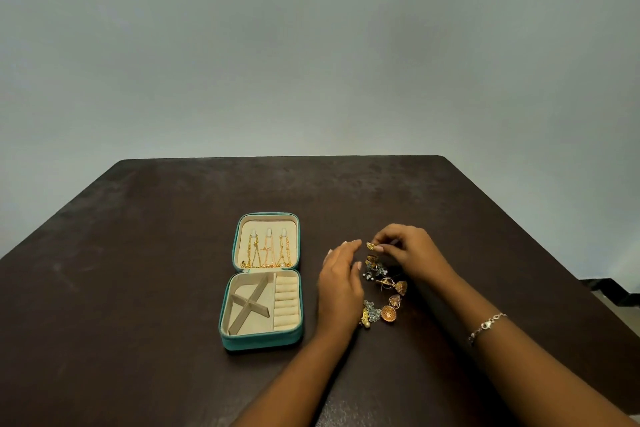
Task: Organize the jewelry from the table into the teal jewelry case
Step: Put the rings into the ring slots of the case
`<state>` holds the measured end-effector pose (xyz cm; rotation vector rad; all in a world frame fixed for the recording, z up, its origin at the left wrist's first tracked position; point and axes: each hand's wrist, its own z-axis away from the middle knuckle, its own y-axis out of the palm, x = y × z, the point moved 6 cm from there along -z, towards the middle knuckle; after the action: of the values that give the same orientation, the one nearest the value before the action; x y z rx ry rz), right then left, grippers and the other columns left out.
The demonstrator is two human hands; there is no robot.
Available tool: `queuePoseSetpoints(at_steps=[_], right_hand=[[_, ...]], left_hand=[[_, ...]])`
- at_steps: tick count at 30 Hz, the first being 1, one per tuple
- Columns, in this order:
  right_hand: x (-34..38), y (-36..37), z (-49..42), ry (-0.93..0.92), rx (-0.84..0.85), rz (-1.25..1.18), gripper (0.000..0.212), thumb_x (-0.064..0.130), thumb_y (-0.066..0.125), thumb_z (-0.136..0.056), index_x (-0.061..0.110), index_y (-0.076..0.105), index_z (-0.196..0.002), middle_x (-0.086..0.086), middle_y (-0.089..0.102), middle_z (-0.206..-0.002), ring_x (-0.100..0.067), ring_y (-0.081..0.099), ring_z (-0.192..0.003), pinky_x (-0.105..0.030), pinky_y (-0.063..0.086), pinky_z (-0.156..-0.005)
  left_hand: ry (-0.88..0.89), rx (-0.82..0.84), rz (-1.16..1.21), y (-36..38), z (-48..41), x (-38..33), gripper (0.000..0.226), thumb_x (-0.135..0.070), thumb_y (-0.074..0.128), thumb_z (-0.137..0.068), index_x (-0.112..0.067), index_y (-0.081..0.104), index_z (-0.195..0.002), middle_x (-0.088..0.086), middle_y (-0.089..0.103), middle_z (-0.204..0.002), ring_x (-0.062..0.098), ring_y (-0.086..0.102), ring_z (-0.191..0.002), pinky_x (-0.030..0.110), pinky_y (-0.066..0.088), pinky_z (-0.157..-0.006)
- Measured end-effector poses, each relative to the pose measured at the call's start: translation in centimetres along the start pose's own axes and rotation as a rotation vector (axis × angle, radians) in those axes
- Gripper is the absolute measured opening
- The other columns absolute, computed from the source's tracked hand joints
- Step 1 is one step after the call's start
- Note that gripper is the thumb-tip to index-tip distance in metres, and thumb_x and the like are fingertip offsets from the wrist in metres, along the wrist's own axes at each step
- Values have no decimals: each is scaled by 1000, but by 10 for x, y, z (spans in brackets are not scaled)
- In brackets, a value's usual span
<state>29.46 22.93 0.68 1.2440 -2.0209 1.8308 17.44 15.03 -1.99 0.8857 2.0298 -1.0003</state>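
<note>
The teal jewelry case lies open on the dark table. Its lid holds three hanging chains. Its base has cross-shaped dividers and a ring roll, both without jewelry. To its right lies a loose pile of earrings, gold and silver, with domed jhumkas. My right hand pinches a small gold piece at the pile's far end. My left hand hovers beside the pile with fingers apart, holding nothing.
The dark brown table stretches wide around the case, its far edge against a plain grey wall. A silver bracelet is on my right wrist. The table's right edge drops off near a dark floor strip.
</note>
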Motion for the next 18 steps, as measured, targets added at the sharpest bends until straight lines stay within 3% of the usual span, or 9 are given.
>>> queuePoseSetpoints(at_steps=[3, 6, 10, 15, 18], right_hand=[[13, 2, 11, 10, 148, -131, 8, 12, 63, -84, 19, 66, -81, 7, 65, -81, -10, 62, -82, -19, 47, -73], [19, 4, 22, 3, 210, -218, 9, 11, 61, -85, 18, 66, -82, 4, 68, -83, -8, 63, -83, -23, 50, -77], [21, 1, 30, 6, 150, -270, 7, 10, 62, -85, 15, 67, -83, -1, 69, -84, -11, 65, -83, -28, 51, -78], [32, -4, 42, -66, 45, -185, 17, 10, 68, -79, 26, 65, -79, 6, 68, -80, -2, 62, -75, -15, 48, -68], [35, -6, 48, -104, -29, -102, 16, 12, 71, -77, 27, 66, -81, 11, 66, -77, -2, 60, -74, -15, 48, -65]], left_hand=[[16, -13, 7, -1, 1, -4, 38, 2, 50, -85, -13, 60, -119, 4, 63, -113, 18, 55, -111, 34, 36, -106], [80, -51, 40, -5, 2, -9, 28, -4, 50, -80, -12, 68, -99, 0, 67, -96, 8, 56, -95, 39, 42, -98], [80, -54, 52, -9, 5, -12, 19, -9, 51, -80, -12, 68, -85, -1, 67, -81, 3, 56, -79, 22, 34, -102], [49, -32, 57, -13, 8, -13, 17, -8, 53, -83, -12, 70, -85, -1, 68, -81, 7, 60, -78, 12, 31, -99], [59, -49, 63, -16, 11, -17, 15, -3, 56, -83, -11, 69, -85, -1, 67, -82, 6, 59, -78, 14, 43, -81]])
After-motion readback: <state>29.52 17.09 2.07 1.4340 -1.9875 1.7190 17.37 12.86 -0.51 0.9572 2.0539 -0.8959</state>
